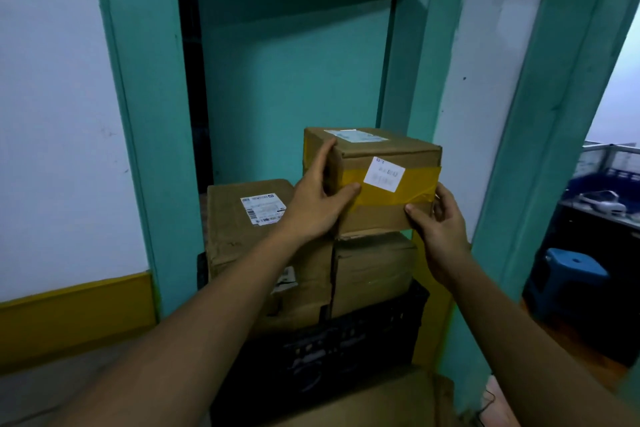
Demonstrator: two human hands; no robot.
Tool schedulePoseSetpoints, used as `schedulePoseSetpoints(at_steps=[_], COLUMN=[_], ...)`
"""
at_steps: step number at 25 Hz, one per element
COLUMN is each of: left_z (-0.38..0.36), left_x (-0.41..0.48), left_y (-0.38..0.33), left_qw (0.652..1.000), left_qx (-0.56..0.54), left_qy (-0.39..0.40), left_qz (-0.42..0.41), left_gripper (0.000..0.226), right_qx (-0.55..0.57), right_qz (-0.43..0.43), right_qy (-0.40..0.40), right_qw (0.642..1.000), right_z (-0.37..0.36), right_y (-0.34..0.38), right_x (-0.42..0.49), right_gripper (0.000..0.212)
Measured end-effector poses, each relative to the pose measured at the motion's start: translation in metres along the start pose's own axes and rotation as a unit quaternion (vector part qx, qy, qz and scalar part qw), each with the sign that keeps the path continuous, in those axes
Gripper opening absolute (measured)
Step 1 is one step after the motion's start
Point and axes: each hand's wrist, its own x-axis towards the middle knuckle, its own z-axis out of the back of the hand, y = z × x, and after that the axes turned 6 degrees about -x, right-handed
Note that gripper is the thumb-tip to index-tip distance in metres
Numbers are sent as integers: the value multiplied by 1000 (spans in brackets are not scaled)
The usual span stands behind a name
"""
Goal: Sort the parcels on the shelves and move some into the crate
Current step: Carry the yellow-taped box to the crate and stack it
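Dim greenish light; deep shadow below my taped parcel [384, 152], brighter to its right, straight edges around it bowed.

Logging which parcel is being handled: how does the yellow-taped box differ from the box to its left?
The yellow-taped box wears a yellow tape band; the left box shows none. The yellow-taped box is gripped by the left hand and right hand; neither holds the left box. The yellow-taped box stands higher, atop another carton. Both are brown cardboard with white labels.
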Motion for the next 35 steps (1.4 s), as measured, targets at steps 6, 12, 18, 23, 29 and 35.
schedulePoseSetpoints(at_steps=[6,12,18,23,29,35], left_z=[-27,-29,-16,-9,-18,-10], left_x=[16,27,30,22,25,16], left_y=[17,29,32,41,48,50], left_qw=[997,974,964,965,969,970], left_qx=[65,196,232,225,211,189], left_qy=[-6,-8,-27,-31,-42,-58], left_qz=[51,113,128,131,118,141], left_gripper=[82,81,81,84,88,89], right_qx=[-45,-58,-62,-83,-103,-142], right_qz=[14,-14,-19,-20,-11,30], right_qy=[40,86,125,130,136,139], right_qw=[998,995,990,988,985,980], right_z=[13,6,-9,-15,-8,-12], right_y=[-34,-67,-73,-75,-77,-82], right_x=[35,46,51,51,46,39], right_gripper=[67,63,57,60,50,45])
